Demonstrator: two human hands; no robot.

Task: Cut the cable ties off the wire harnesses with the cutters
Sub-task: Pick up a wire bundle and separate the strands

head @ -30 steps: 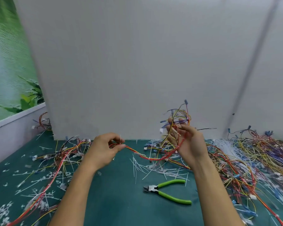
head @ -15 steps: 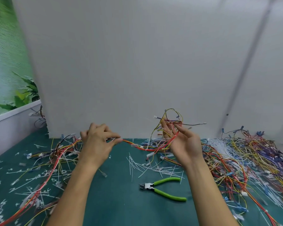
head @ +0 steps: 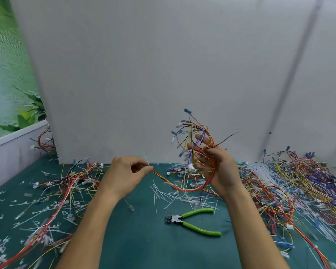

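Single head-worn wide-angle view, facing forward and down, close over green table (head: 140, 239), white wall (head: 163, 74) behind

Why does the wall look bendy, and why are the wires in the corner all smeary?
In the head view, the wide-angle lens bows the grey wall panel near the edges; the tangled coloured wires smear at the right edge from blur; the green-handled cutters and both hands, left and right, look sharp under soft, even light.

Bright, even, soft light with faint shadows; wide-angle bending and blur toward the edges.
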